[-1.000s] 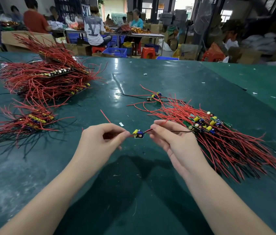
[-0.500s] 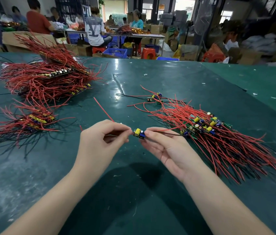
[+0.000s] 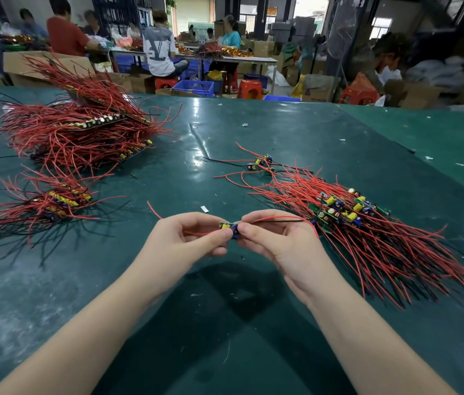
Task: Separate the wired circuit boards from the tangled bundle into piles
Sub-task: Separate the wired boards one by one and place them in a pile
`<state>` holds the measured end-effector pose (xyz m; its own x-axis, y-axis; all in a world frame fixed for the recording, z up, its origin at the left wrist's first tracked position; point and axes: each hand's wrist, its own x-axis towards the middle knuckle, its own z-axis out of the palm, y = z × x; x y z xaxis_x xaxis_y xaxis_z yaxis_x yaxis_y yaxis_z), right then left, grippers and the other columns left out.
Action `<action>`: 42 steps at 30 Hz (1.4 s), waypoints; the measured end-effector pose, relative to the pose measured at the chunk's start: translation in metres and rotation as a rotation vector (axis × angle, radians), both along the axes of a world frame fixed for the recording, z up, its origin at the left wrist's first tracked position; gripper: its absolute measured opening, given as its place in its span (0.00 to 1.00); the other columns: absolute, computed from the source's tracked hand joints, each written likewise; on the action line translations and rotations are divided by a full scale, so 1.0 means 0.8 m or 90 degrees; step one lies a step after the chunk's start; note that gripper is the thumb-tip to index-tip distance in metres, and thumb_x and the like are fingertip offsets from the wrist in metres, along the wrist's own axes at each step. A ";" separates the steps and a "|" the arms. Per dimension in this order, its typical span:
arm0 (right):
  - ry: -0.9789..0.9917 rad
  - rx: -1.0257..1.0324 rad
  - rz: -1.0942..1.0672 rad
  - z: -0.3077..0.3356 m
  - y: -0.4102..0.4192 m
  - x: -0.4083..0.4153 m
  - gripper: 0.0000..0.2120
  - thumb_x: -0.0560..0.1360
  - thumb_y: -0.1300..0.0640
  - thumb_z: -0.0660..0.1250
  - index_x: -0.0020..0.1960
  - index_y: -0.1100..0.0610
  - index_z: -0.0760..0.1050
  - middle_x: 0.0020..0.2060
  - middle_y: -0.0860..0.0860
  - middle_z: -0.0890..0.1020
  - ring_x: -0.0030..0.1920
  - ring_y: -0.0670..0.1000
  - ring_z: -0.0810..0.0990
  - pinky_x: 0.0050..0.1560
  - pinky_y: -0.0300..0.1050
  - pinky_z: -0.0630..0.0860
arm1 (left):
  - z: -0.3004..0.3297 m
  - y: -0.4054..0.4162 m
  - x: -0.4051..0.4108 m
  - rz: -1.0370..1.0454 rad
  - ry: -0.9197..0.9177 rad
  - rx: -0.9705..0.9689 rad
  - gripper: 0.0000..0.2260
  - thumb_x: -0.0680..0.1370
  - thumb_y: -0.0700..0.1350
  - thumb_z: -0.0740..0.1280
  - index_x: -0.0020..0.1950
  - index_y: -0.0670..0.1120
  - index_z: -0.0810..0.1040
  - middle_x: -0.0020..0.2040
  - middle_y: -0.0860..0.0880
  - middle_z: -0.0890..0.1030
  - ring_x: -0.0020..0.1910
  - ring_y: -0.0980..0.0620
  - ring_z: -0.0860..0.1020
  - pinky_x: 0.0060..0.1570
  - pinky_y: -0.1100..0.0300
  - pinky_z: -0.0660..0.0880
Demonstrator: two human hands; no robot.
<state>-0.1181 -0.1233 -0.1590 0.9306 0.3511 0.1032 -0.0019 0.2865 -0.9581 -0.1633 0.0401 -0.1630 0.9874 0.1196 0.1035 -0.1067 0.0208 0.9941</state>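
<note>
Circuit board (image 3: 229,228) pinched between my left hand (image 3: 180,240) and right hand (image 3: 279,240); wires freed from bundle (image 3: 367,232) rightward, next: drop onto pile.

Both hands meet over green tabletop (image 3: 253,132). Left hand (image 3: 179,240) and right hand (image 3: 279,240) pinch one small board (image 3: 229,228) between fingertips, its red wires trailing past both. Right of board: loose bundle (image 3: 367,229). Left of board: small pile (image 3: 51,203). Beyond that: big pile (image 3: 82,129).
</note>
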 end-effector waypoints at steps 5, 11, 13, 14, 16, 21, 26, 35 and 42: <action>0.070 0.088 0.060 0.001 0.000 0.001 0.05 0.63 0.65 0.73 0.37 0.58 0.84 0.38 0.57 0.85 0.41 0.52 0.85 0.42 0.40 0.80 | 0.001 0.003 0.002 -0.030 0.030 -0.092 0.15 0.59 0.51 0.76 0.43 0.47 0.87 0.43 0.46 0.86 0.39 0.56 0.82 0.43 0.67 0.78; 0.143 0.125 0.089 0.002 0.001 0.001 0.05 0.63 0.65 0.73 0.36 0.58 0.83 0.38 0.58 0.85 0.39 0.51 0.85 0.41 0.39 0.80 | 0.004 0.003 0.000 -0.039 0.048 -0.143 0.14 0.59 0.49 0.76 0.42 0.46 0.87 0.43 0.46 0.86 0.40 0.56 0.82 0.43 0.67 0.78; 0.154 0.126 0.092 0.003 0.000 0.002 0.05 0.63 0.66 0.72 0.36 0.58 0.83 0.39 0.58 0.85 0.40 0.52 0.85 0.41 0.40 0.80 | 0.005 0.002 -0.001 -0.034 0.044 -0.140 0.14 0.59 0.48 0.76 0.42 0.46 0.87 0.44 0.45 0.86 0.40 0.55 0.83 0.43 0.68 0.78; 0.160 0.127 0.095 0.002 0.000 0.002 0.05 0.63 0.66 0.72 0.36 0.58 0.83 0.39 0.58 0.85 0.40 0.52 0.85 0.41 0.40 0.80 | 0.006 0.002 -0.002 -0.032 0.039 -0.133 0.14 0.59 0.48 0.76 0.42 0.46 0.87 0.44 0.45 0.86 0.40 0.55 0.83 0.43 0.68 0.78; 0.182 0.135 0.105 0.002 0.000 0.002 0.05 0.63 0.66 0.73 0.36 0.57 0.83 0.39 0.59 0.85 0.40 0.53 0.86 0.43 0.42 0.81 | 0.007 0.001 -0.003 -0.033 0.031 -0.116 0.14 0.59 0.49 0.76 0.42 0.46 0.87 0.45 0.45 0.86 0.42 0.55 0.83 0.43 0.67 0.78; 0.228 0.153 0.121 0.001 0.002 0.003 0.05 0.63 0.65 0.72 0.34 0.56 0.84 0.38 0.58 0.86 0.40 0.53 0.86 0.43 0.42 0.81 | 0.007 0.002 -0.002 -0.039 0.011 -0.116 0.13 0.60 0.48 0.76 0.42 0.47 0.87 0.44 0.45 0.86 0.43 0.54 0.84 0.43 0.67 0.78; 0.264 0.171 0.144 0.002 0.001 0.003 0.05 0.62 0.65 0.73 0.36 0.57 0.84 0.40 0.58 0.86 0.41 0.53 0.86 0.42 0.41 0.81 | 0.007 0.004 -0.001 -0.058 0.017 -0.144 0.11 0.60 0.47 0.75 0.41 0.46 0.87 0.43 0.45 0.86 0.41 0.55 0.83 0.41 0.67 0.78; 0.193 0.133 0.083 0.004 0.000 0.006 0.04 0.63 0.64 0.73 0.36 0.57 0.84 0.38 0.57 0.85 0.40 0.53 0.86 0.41 0.41 0.81 | 0.007 0.007 0.000 -0.019 0.019 -0.139 0.13 0.60 0.48 0.76 0.42 0.46 0.87 0.41 0.45 0.86 0.39 0.54 0.83 0.41 0.67 0.78; 0.107 0.110 0.028 0.001 -0.003 0.008 0.06 0.62 0.62 0.75 0.39 0.60 0.85 0.35 0.56 0.84 0.37 0.52 0.84 0.40 0.38 0.79 | 0.009 0.007 0.002 0.008 0.024 -0.137 0.14 0.62 0.47 0.75 0.45 0.43 0.86 0.46 0.42 0.85 0.44 0.52 0.84 0.43 0.66 0.79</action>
<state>-0.1120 -0.1255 -0.1586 0.9239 0.3826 0.0103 -0.1734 0.4424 -0.8799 -0.1620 0.0454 -0.1560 0.9884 0.1473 0.0378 -0.0717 0.2318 0.9701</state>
